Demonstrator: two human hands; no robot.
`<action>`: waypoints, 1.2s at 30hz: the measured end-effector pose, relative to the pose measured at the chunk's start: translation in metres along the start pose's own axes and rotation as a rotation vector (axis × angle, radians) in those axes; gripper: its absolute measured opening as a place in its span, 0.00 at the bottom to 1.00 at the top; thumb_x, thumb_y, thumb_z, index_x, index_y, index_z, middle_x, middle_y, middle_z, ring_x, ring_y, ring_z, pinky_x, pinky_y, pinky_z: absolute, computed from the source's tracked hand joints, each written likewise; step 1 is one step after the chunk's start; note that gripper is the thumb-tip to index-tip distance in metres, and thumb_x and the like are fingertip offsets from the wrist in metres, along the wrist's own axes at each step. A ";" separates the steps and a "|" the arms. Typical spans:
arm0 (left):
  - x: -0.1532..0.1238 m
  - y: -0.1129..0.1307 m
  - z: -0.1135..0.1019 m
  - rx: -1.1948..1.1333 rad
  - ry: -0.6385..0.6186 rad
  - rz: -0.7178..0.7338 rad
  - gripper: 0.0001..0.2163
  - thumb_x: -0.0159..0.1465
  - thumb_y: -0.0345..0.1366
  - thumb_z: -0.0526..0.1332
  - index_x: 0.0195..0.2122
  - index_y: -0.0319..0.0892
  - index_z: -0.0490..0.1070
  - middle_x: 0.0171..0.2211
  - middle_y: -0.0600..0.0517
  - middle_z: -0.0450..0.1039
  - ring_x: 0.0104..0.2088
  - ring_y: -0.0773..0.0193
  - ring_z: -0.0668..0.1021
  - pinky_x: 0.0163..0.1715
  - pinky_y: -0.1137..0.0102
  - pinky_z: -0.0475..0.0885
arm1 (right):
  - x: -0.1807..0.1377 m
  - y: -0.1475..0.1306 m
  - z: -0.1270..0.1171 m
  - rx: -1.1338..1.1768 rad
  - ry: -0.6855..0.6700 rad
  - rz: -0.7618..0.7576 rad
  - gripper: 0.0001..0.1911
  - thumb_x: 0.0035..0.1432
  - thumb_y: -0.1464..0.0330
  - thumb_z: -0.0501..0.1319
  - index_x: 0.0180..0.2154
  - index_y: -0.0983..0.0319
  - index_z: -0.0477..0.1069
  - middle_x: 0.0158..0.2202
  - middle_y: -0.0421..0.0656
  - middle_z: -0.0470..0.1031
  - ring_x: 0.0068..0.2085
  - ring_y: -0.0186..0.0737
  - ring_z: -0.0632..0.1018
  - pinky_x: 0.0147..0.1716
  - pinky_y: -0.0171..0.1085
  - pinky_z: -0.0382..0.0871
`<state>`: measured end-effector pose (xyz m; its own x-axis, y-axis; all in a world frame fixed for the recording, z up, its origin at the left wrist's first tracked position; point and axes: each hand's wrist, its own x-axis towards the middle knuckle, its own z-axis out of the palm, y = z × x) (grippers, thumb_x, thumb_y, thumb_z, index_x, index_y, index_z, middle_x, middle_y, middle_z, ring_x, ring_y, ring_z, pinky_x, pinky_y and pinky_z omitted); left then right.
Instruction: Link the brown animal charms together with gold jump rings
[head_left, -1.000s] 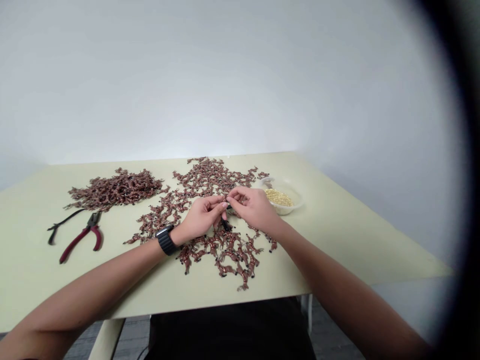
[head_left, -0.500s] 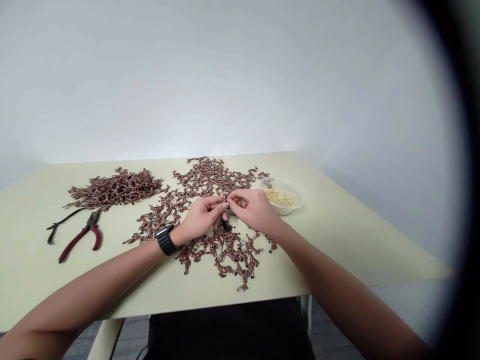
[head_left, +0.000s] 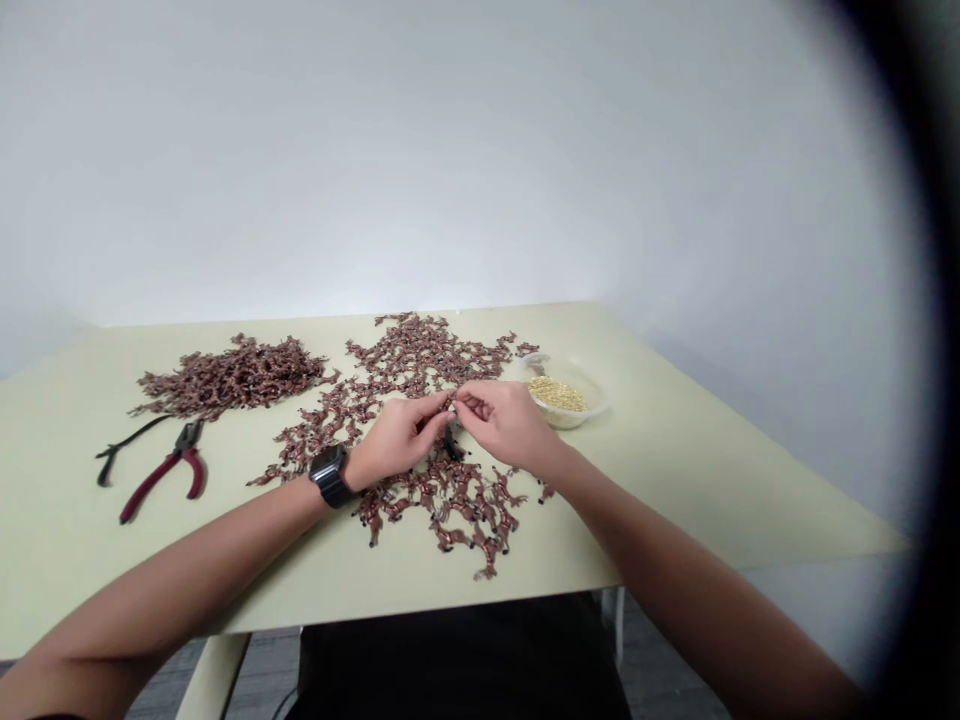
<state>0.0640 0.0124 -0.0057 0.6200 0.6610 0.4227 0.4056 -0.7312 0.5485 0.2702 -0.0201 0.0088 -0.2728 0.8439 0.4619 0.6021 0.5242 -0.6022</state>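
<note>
Above a spread of small brown deer-like figures (head_left: 469, 500), my two hands meet with fingertips almost touching. Thumb and forefinger of my left hand (head_left: 401, 435) are pinched around something too small to make out; a dark watch (head_left: 330, 475) is on that wrist. My right hand (head_left: 506, 420) pinches at the same spot from the other side, its fingers curled. What lies between the fingertips is mostly hidden. Just below them shows a black object (head_left: 452, 443), partly covered, whose kind I cannot tell.
A denser heap of the brown figures (head_left: 232, 378) sits at the back left. Red-handled pliers (head_left: 169, 470) and a thin black tool or cord (head_left: 124, 447) lie in front of it. A clear plastic bowl (head_left: 592, 408) with gold-coloured small pieces (head_left: 556, 394) stands right of my right hand.
Both hands stay together over the figures. The left hand's fingers have straightened and tilted slightly, and its wrist has turned a little, showing more of the watch face.
</note>
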 end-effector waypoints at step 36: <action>0.003 0.016 -0.005 -0.340 -0.029 -0.159 0.18 0.73 0.45 0.56 0.31 0.38 0.74 0.20 0.56 0.66 0.19 0.73 0.65 0.22 0.76 0.59 | 0.002 0.003 0.006 0.109 0.063 -0.029 0.09 0.67 0.67 0.58 0.34 0.60 0.74 0.28 0.41 0.73 0.28 0.36 0.71 0.28 0.37 0.63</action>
<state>0.0688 0.0038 0.0075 0.5882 0.7531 0.2947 0.2555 -0.5187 0.8159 0.2668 -0.0166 0.0035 -0.2391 0.8214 0.5178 0.5088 0.5601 -0.6537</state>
